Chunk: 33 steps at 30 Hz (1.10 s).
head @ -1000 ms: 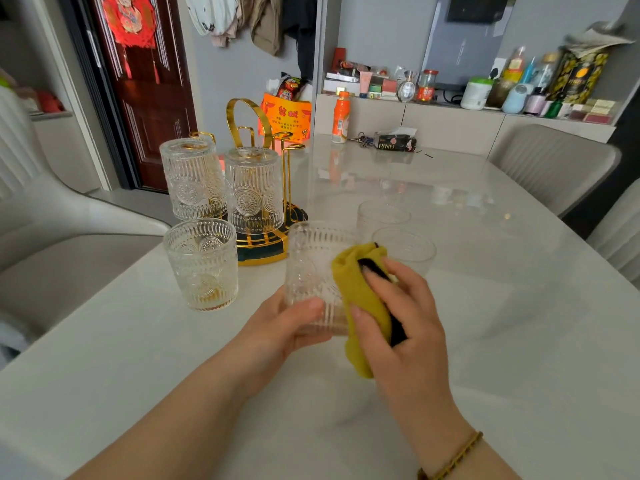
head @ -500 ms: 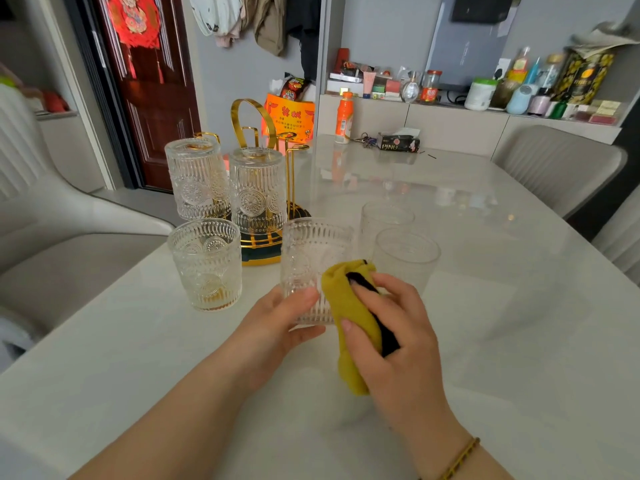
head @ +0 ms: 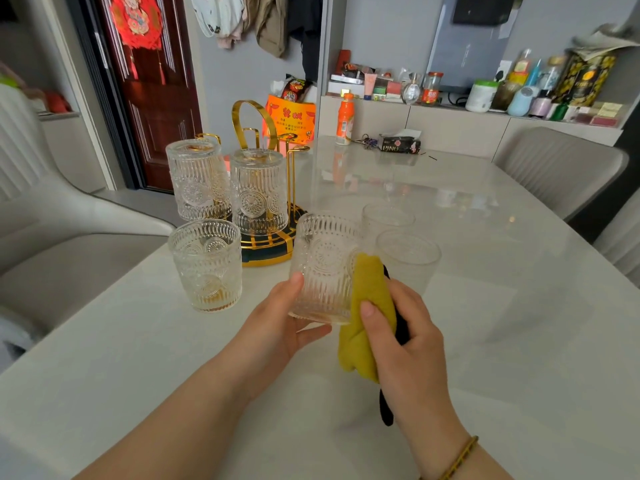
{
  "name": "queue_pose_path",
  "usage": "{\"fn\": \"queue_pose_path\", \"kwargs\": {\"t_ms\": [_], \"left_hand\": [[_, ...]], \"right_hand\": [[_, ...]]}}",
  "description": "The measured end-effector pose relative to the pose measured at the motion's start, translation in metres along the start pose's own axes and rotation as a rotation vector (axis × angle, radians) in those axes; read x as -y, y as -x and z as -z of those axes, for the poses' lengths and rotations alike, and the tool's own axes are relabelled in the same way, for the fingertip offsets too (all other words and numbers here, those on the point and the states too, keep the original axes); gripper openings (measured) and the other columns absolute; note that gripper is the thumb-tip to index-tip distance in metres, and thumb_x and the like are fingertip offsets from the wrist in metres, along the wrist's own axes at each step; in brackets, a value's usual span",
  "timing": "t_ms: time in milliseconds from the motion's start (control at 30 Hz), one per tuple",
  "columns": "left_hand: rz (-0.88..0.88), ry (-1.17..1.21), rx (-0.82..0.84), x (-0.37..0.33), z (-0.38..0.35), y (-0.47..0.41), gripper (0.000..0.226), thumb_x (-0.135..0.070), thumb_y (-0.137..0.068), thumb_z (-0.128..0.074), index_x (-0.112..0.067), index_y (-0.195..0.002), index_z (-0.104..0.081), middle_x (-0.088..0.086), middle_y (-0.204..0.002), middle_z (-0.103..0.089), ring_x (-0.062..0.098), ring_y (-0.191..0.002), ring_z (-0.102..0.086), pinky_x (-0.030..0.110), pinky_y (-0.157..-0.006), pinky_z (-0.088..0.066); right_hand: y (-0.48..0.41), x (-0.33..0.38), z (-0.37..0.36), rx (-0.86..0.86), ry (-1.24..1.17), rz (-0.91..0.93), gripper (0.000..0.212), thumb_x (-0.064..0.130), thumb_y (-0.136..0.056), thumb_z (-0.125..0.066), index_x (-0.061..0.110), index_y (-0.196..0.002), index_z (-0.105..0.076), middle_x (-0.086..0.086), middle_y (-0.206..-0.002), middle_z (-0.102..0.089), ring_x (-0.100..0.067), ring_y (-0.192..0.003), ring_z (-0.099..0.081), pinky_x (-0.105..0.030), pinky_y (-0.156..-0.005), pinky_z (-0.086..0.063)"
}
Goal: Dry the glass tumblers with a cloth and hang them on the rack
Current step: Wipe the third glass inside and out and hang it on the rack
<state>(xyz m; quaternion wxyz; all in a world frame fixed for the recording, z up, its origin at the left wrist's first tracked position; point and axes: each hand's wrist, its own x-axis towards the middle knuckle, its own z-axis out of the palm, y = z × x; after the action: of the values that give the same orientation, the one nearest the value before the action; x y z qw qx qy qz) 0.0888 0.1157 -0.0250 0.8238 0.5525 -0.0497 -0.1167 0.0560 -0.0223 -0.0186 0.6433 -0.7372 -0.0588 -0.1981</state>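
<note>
My left hand [head: 277,327] grips an embossed glass tumbler [head: 322,265] from below, holding it upright just above the table. My right hand [head: 401,337] presses a yellow and black cloth [head: 363,327] against the tumbler's right side. Two tumblers [head: 201,181] [head: 259,192] hang upside down on the gold rack [head: 273,244] at the back left. Another embossed tumbler [head: 207,265] stands upright in front of the rack. Two plainer glasses [head: 408,258] [head: 388,216] stand behind the held one.
The white table [head: 485,306] stretches back to an orange bottle [head: 344,119], keys and a tissue pack [head: 398,143] at its far edge. Grey chairs [head: 561,164] stand right and left. A cluttered shelf runs along the back wall.
The cloth has slid from the tumbler's front to its right side, and my left thumb now sits higher on the glass. The other glasses have not moved.
</note>
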Motion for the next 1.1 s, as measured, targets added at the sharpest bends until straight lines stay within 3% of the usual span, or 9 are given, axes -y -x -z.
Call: {"fn": "queue_pose_path", "kwargs": {"t_ms": [100, 200, 433, 600, 733, 833, 900, 967, 1100], "left_hand": [[0.010, -0.067, 0.002, 0.001, 0.000, 0.000, 0.051, -0.050, -0.070, -0.046, -0.020, -0.111, -0.054, 0.008, -0.120, -0.062, 0.018, -0.106, -0.061, 0.033, -0.087, -0.050], [-0.048, -0.137, 0.051, 0.003, 0.001, 0.002, 0.070, -0.065, -0.064, -0.064, -0.016, -0.113, -0.056, 0.005, -0.114, -0.067, 0.017, -0.103, -0.064, 0.029, -0.086, -0.053], [-0.108, -0.122, 0.140, 0.001, 0.002, 0.001, 0.086, -0.065, -0.041, -0.079, -0.015, -0.109, -0.061, 0.001, -0.105, -0.072, 0.016, -0.098, -0.067, 0.021, -0.076, -0.053], [-0.026, -0.106, 0.245, 0.004, 0.000, 0.004, 0.091, -0.061, -0.040, -0.082, -0.008, -0.111, -0.061, 0.014, -0.109, -0.069, 0.026, -0.100, -0.066, 0.031, -0.080, -0.054], [-0.032, -0.040, 0.228, 0.001, 0.000, 0.004, 0.075, -0.061, -0.039, -0.081, -0.014, -0.096, -0.072, 0.008, -0.103, -0.072, 0.020, -0.094, -0.068, 0.025, -0.075, -0.055], [-0.002, -0.026, 0.058, 0.000, 0.004, -0.001, 0.049, -0.051, -0.052, -0.075, -0.018, -0.089, -0.074, -0.002, -0.089, -0.074, 0.012, -0.083, -0.070, 0.022, -0.070, -0.056], [0.029, -0.066, 0.003, 0.000, 0.004, -0.003, 0.042, -0.039, -0.067, -0.070, -0.013, -0.101, -0.065, -0.005, -0.080, -0.073, 0.007, -0.075, -0.069, 0.021, -0.069, -0.056], [0.035, -0.133, 0.036, 0.001, 0.004, -0.002, 0.057, -0.042, -0.063, -0.074, -0.010, -0.108, -0.060, -0.005, -0.084, -0.073, 0.009, -0.079, -0.069, 0.025, -0.076, -0.055], [0.022, -0.161, 0.189, 0.004, 0.000, 0.002, 0.094, -0.064, -0.034, -0.080, -0.013, -0.111, -0.060, 0.004, -0.104, -0.071, 0.019, -0.096, -0.067, 0.028, -0.079, -0.055]], "right_hand": [[-0.001, -0.002, 0.001, -0.014, 0.080, 0.072, 0.038, 0.054, -0.061, -0.050, 0.050, -0.099, -0.051, 0.022, -0.118, -0.048, 0.016, -0.106, -0.043, 0.005, -0.081, -0.033], [0.000, -0.004, -0.002, -0.019, 0.170, 0.187, 0.037, 0.049, -0.065, -0.047, 0.052, -0.102, -0.047, 0.028, -0.116, -0.041, 0.026, -0.103, -0.038, 0.008, -0.080, -0.027], [0.002, -0.007, -0.005, -0.019, 0.287, 0.320, 0.047, 0.044, -0.071, -0.048, 0.047, -0.118, -0.048, 0.044, -0.120, -0.035, 0.014, -0.109, -0.041, 0.003, -0.088, -0.029], [-0.008, 0.004, 0.010, -0.084, 0.061, 0.161, 0.031, 0.044, -0.066, -0.057, 0.051, -0.096, -0.054, 0.024, -0.110, -0.053, 0.013, -0.099, -0.050, -0.003, -0.083, -0.039], [-0.011, 0.003, 0.012, -0.007, 0.001, 0.015, 0.022, 0.032, -0.067, -0.055, 0.042, -0.085, -0.061, 0.007, -0.097, -0.064, 0.001, -0.081, -0.058, -0.010, -0.070, -0.047], [-0.003, 0.001, 0.002, 0.076, 0.104, 0.093, 0.020, 0.036, -0.063, -0.059, 0.046, -0.079, -0.064, 0.020, -0.100, -0.060, 0.011, -0.089, -0.055, -0.001, -0.071, -0.039], [0.001, -0.002, -0.003, 0.073, 0.248, 0.206, 0.036, 0.043, -0.063, -0.054, 0.045, -0.097, -0.064, 0.027, -0.105, -0.054, 0.013, -0.095, -0.050, 0.002, -0.076, -0.036], [0.001, -0.004, -0.003, 0.007, 0.324, 0.316, 0.047, 0.040, -0.067, -0.051, 0.042, -0.115, -0.050, 0.029, -0.108, -0.049, 0.012, -0.099, -0.047, 0.004, -0.082, -0.032], [-0.007, 0.004, 0.009, -0.130, 0.141, 0.231, 0.033, 0.039, -0.068, -0.057, 0.049, -0.100, -0.058, 0.030, -0.113, -0.048, 0.021, -0.102, -0.044, 0.003, -0.084, -0.033]]}}
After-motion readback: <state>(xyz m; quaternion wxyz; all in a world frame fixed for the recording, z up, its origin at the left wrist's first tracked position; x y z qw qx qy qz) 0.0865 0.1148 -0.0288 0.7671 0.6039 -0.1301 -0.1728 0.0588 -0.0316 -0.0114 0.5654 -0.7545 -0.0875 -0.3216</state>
